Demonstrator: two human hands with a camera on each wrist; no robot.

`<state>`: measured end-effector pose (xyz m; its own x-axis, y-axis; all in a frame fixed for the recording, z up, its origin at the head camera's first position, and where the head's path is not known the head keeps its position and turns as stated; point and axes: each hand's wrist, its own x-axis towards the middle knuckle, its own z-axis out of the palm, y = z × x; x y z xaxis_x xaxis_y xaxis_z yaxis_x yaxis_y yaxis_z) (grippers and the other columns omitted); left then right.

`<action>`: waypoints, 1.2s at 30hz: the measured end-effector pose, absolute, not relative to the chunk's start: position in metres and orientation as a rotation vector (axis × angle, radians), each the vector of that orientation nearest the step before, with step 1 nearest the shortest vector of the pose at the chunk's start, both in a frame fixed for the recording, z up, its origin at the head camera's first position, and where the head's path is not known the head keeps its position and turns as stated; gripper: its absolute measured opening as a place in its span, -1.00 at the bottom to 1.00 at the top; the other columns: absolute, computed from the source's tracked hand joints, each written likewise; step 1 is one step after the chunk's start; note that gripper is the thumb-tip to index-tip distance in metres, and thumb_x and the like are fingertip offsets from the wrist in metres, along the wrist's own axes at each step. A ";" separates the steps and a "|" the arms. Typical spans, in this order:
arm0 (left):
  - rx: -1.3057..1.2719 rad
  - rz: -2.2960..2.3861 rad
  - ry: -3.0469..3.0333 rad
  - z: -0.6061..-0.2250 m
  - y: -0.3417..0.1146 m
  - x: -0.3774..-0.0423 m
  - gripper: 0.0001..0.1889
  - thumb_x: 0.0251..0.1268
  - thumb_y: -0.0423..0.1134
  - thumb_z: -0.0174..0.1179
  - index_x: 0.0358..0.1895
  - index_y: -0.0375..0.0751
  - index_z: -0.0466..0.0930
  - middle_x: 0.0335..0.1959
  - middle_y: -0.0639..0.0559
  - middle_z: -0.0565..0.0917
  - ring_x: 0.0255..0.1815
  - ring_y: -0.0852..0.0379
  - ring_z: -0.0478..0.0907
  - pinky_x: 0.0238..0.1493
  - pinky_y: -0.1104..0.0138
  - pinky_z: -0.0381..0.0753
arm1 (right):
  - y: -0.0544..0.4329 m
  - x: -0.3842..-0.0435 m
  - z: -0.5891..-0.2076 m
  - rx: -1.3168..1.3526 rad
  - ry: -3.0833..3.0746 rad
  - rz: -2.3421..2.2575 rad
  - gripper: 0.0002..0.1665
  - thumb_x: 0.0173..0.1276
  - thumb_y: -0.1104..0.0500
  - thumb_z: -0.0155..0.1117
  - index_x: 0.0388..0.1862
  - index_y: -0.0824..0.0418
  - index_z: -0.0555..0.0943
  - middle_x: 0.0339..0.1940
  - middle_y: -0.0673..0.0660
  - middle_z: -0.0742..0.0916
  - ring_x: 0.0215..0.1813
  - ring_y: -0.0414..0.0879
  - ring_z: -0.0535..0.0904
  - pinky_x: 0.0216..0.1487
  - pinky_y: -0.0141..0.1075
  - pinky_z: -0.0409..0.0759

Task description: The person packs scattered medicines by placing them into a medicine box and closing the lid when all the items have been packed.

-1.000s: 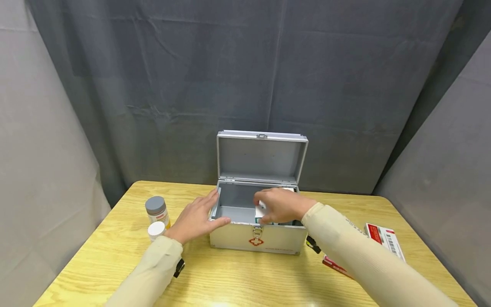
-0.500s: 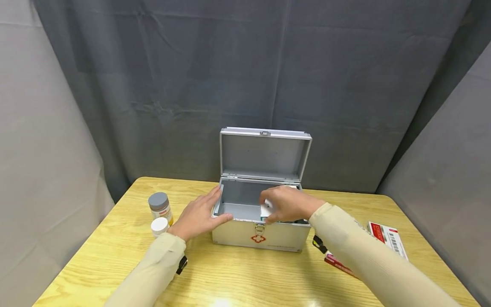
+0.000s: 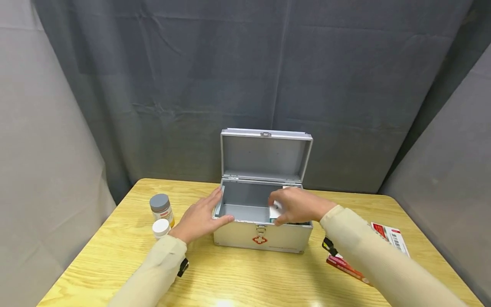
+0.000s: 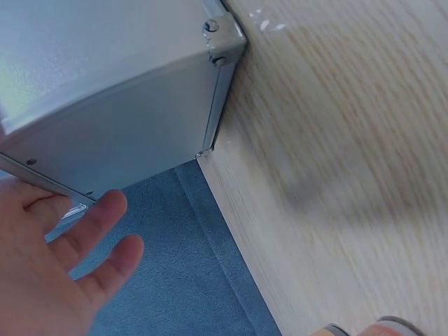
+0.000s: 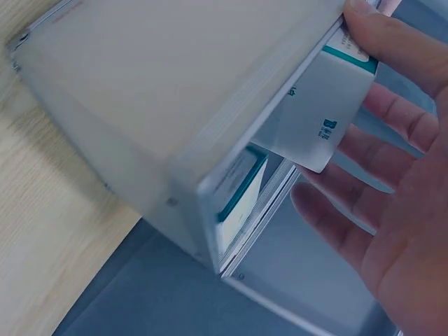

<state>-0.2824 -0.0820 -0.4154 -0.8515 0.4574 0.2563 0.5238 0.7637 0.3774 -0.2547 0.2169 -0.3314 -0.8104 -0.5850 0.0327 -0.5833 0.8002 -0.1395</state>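
An aluminium first-aid case [image 3: 241, 236], lid raised, stands in the middle of the table. My right hand [image 3: 298, 205] reaches into its right part and holds a white medicine box with teal edges [image 5: 322, 105] between thumb and fingers. Another white and teal box [image 5: 241, 196] sits inside, at the case's right end. My left hand [image 3: 197, 218] rests at the left rim with its fingers extended. In the left wrist view, that hand's fingertips [image 4: 108, 203] lie along the case's side edge. The lower part of the held box is hidden by the case wall.
Left of the case stand a grey-capped bottle [image 3: 161, 205] and a white-capped bottle [image 3: 161, 228]. Red and white medicine boxes [image 3: 397, 238] lie on the right of the table [image 3: 245, 281], partly behind my right sleeve. A grey curtain [image 3: 199, 94] hangs behind.
My right hand has shifted the held medicine box rightward inside the case. My left hand has kept its place at the rim. The head view has moved slightly.
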 end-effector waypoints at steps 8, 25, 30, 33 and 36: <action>-0.759 -0.673 -2.843 -0.410 -0.082 -0.287 0.00 0.23 0.47 0.03 0.59 -0.05 0.04 0.66 0.11 -0.01 0.59 -0.14 0.15 0.51 -0.10 0.24 | 0.233 -0.254 -0.331 -0.959 3.011 -0.259 -0.50 0.05 0.00 0.59 -0.04 0.07 0.64 -0.21 -0.04 0.72 -0.28 -0.21 0.55 -0.24 -0.32 0.53; -0.759 -0.674 -2.849 -0.409 -0.084 -0.288 0.01 0.22 0.50 0.02 0.60 -0.06 0.03 0.66 0.12 -0.03 0.60 -0.15 0.13 0.49 -0.11 0.27 | 0.240 -0.252 -0.329 -0.943 2.979 -0.331 -0.51 0.06 0.13 0.58 -0.02 0.16 0.63 -0.21 0.03 0.73 -0.30 -0.19 0.55 -0.25 -0.30 0.55; -0.769 -0.674 -2.840 -0.410 -0.084 -0.288 0.01 0.22 0.49 0.02 0.59 -0.07 0.04 0.66 0.11 -0.02 0.60 -0.15 0.14 0.49 -0.10 0.28 | 0.245 -0.253 -0.329 -0.987 2.992 -0.335 -0.54 0.03 0.14 0.55 -0.06 0.16 0.63 -0.23 0.03 0.72 -0.31 -0.18 0.53 -0.26 -0.31 0.52; -0.770 -0.680 -2.833 -0.412 -0.084 -0.289 0.01 0.23 0.49 0.02 0.59 -0.06 0.04 0.66 0.12 -0.02 0.60 -0.12 0.13 0.50 -0.08 0.27 | 0.248 -0.254 -0.330 -0.990 2.999 -0.334 -0.53 -0.01 0.18 0.51 -0.06 0.17 0.63 -0.23 0.03 0.72 -0.31 -0.18 0.52 -0.27 -0.30 0.51; -0.765 -0.687 -2.834 -0.413 -0.085 -0.290 0.01 0.22 0.49 0.02 0.60 -0.05 0.04 0.66 0.14 -0.02 0.61 -0.10 0.12 0.51 -0.07 0.27 | 0.250 -0.255 -0.331 -0.968 3.005 -0.324 -0.53 -0.03 0.21 0.47 -0.05 0.16 0.63 -0.22 0.04 0.72 -0.30 -0.18 0.52 -0.25 -0.29 0.52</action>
<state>-0.2895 -0.0845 -0.4130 -0.8636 0.4465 0.2343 0.5042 0.7682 0.3945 -0.2545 0.2502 -0.3313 -0.8133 -0.5743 0.0931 -0.5809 0.7931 -0.1831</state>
